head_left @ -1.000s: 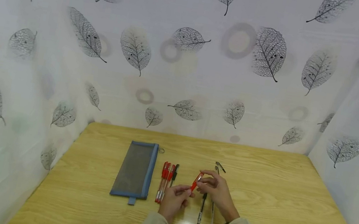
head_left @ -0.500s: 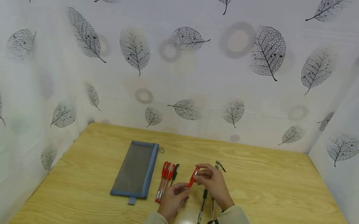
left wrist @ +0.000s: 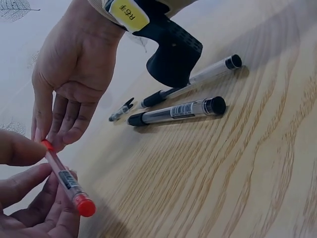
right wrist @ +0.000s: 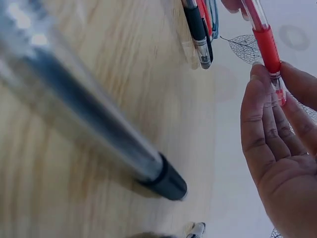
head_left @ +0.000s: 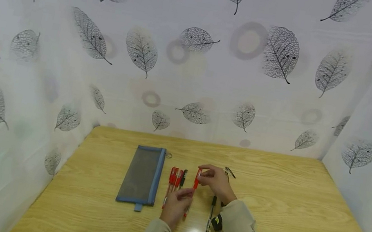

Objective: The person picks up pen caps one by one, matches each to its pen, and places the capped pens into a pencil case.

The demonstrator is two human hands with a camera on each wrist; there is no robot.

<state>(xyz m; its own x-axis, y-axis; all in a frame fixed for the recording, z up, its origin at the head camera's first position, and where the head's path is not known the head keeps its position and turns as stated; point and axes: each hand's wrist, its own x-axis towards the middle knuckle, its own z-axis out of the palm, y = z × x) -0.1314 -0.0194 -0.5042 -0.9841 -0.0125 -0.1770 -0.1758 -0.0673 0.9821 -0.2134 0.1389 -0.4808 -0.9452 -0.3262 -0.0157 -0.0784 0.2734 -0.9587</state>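
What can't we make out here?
Head: lower ends of some red pens, behind the left hand.
Head: print on the held pen, too small.
Left wrist: part of the far black pen, behind the wrist camera.
Right wrist: near pen blurred, one end cut off by frame edge.

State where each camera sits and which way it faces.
Head: on head, facing forward and down at mesh pouch; left grip, right grip show.
Left wrist: on left wrist, facing red gel pen; both grips show.
Right wrist: on right wrist, facing blurred black pen; right grip shows, left barely.
Wrist views share red gel pen.
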